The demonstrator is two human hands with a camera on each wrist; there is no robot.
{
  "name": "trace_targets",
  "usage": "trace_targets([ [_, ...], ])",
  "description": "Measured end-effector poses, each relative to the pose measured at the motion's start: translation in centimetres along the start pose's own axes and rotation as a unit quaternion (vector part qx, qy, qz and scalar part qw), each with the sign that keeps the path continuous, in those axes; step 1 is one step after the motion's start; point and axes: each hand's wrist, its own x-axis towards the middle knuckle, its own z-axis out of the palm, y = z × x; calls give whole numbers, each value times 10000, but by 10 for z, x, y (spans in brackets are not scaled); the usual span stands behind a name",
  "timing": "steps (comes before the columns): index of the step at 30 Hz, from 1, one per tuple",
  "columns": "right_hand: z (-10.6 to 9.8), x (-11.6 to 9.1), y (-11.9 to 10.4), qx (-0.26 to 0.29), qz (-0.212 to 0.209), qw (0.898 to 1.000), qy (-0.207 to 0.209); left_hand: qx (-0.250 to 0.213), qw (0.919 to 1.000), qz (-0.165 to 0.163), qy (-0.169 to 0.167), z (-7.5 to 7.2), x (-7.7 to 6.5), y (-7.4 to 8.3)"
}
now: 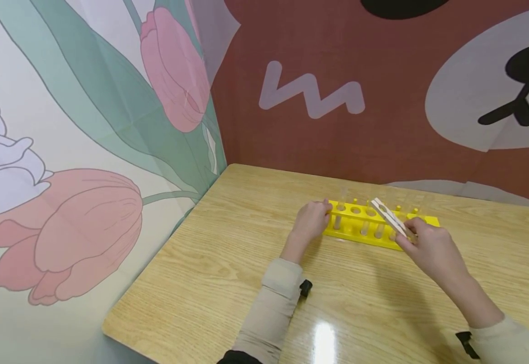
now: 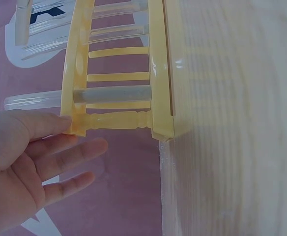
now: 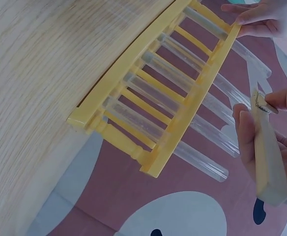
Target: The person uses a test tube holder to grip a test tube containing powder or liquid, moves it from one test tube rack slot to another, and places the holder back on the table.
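A yellow test tube rack (image 1: 353, 236) stands on the table with several clear test tubes (image 3: 197, 160) upright in it. My left hand (image 1: 311, 221) pinches the left end of its upper shelf between thumb and index finger, the other fingers loose beside it. The tube nearest that hand (image 2: 114, 93) has a greyish lower part. With thumb and fingers my right hand (image 1: 433, 247) holds a wooden test tube clamp (image 3: 269, 162) over the right half of the rack. In the head view the clamp's far end points up and left, overlapping the rack's upper shelf.
The wood-grain table (image 1: 214, 253) meets a brown printed backdrop (image 1: 337, 146) behind the rack. On the left hangs a sheet with tulips (image 1: 64, 227). The table's left edge runs down toward the front left corner.
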Motion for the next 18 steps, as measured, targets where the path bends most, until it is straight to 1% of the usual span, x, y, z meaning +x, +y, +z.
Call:
trace_targets([
  [6,-2,-2,4,-27,73,10000,-61,-57,10000,-33,-2,1,0,0],
  [11,-2,-4,8,-90,21,10000,-6,-50,10000,-40,-11,1,0,0],
  [18,-2,-6,10,-84,28,9999,-54,3,10000,-8,13,1,1,0],
])
